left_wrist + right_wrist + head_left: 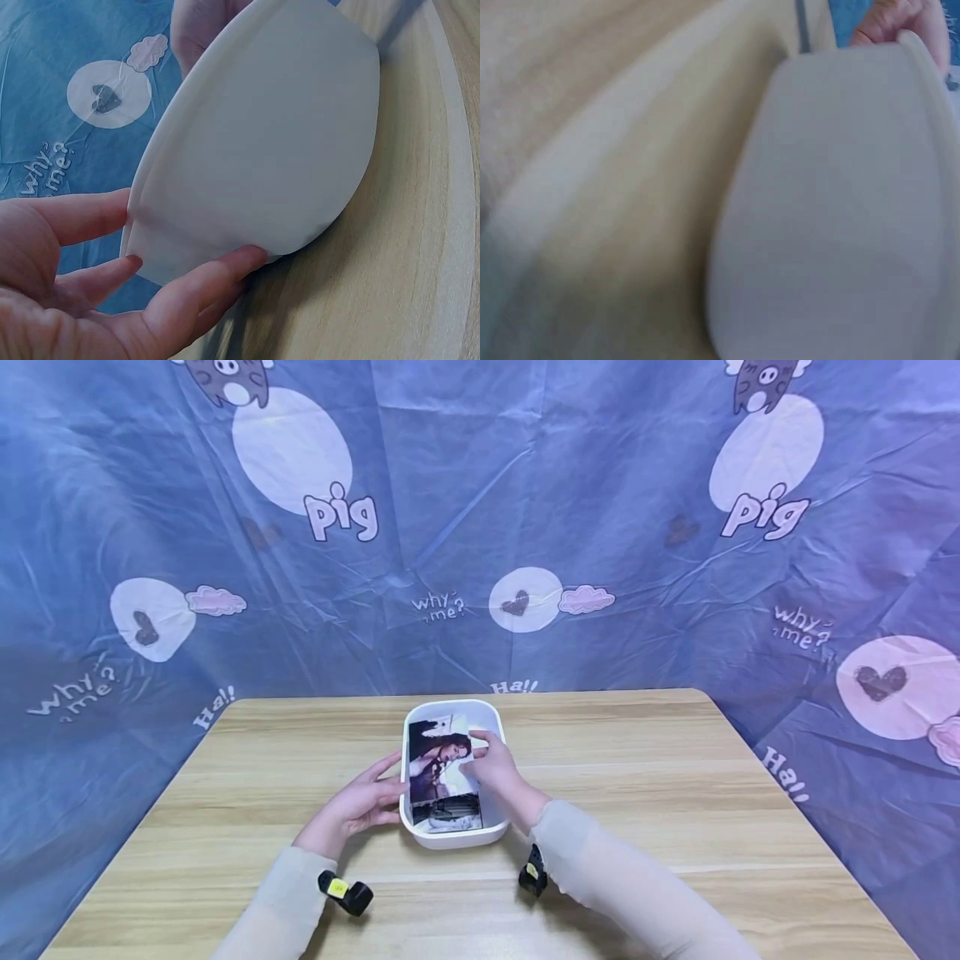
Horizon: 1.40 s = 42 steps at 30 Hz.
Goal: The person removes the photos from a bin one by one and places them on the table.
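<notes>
The white bin (451, 842) stood near the far edge of the worktop (637, 760), which ran on broadly to left and right. The left hand (367, 797), fingers spread, touched the bin's left wall. Inside, the right hand (497, 768) seemed to pinch the upper photo print (429, 781) by its right edge, though the fingertips were partly hidden; a second print (448, 814) showed at the near end.

The upper photo (433, 768) partly hides the lower photo (447, 815); the head view's bottom edge cuts off both sleeves (637, 881).
</notes>
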### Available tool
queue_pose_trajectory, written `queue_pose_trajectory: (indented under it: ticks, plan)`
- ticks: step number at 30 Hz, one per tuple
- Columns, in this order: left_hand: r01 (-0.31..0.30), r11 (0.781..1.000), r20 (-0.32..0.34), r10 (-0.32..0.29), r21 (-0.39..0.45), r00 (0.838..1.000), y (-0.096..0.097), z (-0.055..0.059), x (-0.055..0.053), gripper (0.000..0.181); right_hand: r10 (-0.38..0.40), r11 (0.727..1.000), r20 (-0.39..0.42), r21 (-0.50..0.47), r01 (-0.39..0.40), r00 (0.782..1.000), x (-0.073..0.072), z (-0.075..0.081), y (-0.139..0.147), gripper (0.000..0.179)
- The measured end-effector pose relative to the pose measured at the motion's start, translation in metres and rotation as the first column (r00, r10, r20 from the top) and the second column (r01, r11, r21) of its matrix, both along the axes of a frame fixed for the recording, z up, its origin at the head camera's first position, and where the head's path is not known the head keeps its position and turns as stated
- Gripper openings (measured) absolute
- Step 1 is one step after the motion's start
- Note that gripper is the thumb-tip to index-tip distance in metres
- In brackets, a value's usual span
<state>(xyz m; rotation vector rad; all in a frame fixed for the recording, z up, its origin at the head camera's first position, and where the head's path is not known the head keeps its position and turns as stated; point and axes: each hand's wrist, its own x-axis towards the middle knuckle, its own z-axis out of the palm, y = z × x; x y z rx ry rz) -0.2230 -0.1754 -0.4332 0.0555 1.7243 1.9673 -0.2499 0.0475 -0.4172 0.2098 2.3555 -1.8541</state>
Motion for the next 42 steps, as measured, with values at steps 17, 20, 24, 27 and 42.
queue_pose_trajectory:
  ticks: [17,20,24,27,42]
  plan:
    - [-0.02,1.0,0.004,0.02,-0.015,1.0,0.003,0.003,0.001,0.078,-0.065,0.937,0.017,-0.344,0.067,0.998,-0.037,0.019,0.129,0.073]
    - [-0.016,1.0,0.005,0.016,-0.009,1.0,0.003,0.003,0.002,0.078,-0.065,0.942,0.055,-0.326,0.08,0.996,-0.046,0.01,0.145,0.075]
    - [-0.019,1.0,0.005,0.019,-0.009,1.0,0.003,0.004,0.001,0.079,-0.044,0.967,0.083,-0.246,0.063,0.996,-0.058,-0.004,0.155,0.075]
    - [-0.029,1.0,0.009,0.029,-0.012,1.0,0.002,0.004,0.001,0.079,-0.021,0.976,0.124,-0.211,0.047,0.992,-0.067,-0.014,0.156,0.075]
    - [-0.034,0.999,0.033,0.034,-0.002,0.999,0.003,-0.001,0.005,0.082,-0.055,0.998,0.114,-0.036,0.059,0.992,-0.085,-0.033,0.137,0.069]
